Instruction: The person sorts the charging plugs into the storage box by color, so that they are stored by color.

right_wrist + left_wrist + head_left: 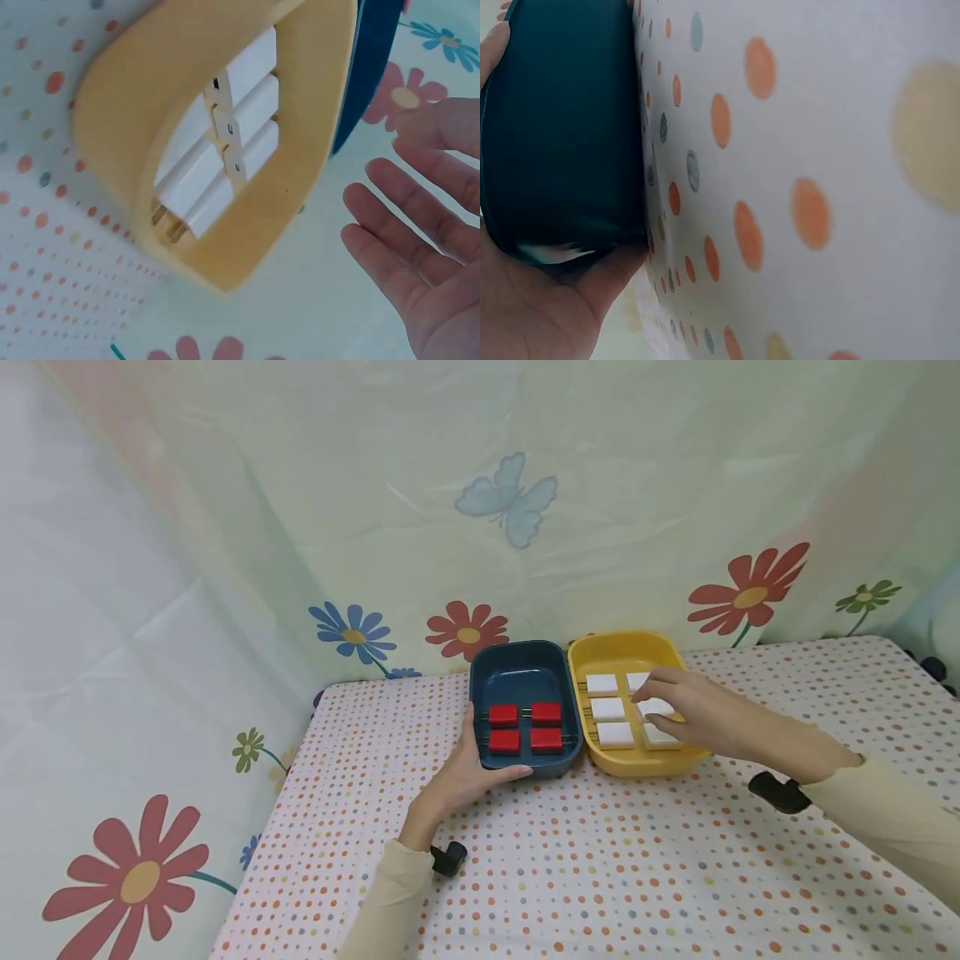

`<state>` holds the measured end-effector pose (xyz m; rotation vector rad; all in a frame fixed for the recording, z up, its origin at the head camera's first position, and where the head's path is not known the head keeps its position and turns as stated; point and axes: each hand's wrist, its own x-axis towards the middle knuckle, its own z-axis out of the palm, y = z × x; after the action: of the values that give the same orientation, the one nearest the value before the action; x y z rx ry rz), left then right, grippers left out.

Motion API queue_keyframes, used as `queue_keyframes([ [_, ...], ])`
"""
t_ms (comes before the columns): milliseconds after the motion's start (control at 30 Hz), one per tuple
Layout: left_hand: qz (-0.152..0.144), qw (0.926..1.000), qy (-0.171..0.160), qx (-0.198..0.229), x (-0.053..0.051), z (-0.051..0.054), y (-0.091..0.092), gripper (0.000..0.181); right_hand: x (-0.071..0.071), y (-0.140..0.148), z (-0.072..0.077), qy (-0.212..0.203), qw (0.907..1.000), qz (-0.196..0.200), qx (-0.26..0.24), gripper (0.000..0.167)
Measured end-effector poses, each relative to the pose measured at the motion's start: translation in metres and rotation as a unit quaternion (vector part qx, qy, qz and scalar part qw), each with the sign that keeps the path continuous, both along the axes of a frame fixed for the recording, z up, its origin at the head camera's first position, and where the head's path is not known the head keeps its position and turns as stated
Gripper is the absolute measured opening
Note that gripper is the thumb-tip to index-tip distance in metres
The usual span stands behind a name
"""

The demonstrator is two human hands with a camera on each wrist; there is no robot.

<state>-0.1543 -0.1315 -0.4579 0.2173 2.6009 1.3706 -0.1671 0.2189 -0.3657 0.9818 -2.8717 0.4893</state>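
The left hand (465, 764) grips the near left corner of a dark blue tray (525, 653), fingers along its left side and thumb across its front. Several red rectangular blocks with thin metal pins (546, 714) lie in that tray's near half. In the left wrist view, the hand (547, 307) wraps the corner of the blue tray (562, 127). Above the right side of a yellow tray (626, 647) hovers the right hand (693, 710), fingers loosely bent and holding nothing. Several white rectangular blocks with pins (615, 735) sit in two columns there, partly hidden by the hand.
Both trays stand side by side on a dotted tablecloth (600, 868), near the back edge. Behind them hangs a pale curtain (375, 485) with flowers and a butterfly. A black wrist device (780, 792) sits at the right sleeve, another (450, 858) at the left.
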Motion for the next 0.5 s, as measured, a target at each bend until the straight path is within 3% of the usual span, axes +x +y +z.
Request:
queue_keyframes([
  [333,0.017,0.9995,0.007,-0.025,-0.004,0.0,-0.01,0.136,0.028,0.022,0.003,0.032,0.9993,-0.017,0.01,0.03],
  [500,0.022,0.9969,0.026,-0.071,0.001,0.012,-0.014,0.136,0.036,0.031,-0.003,0.05,0.9986,-0.018,-0.004,0.029],
])
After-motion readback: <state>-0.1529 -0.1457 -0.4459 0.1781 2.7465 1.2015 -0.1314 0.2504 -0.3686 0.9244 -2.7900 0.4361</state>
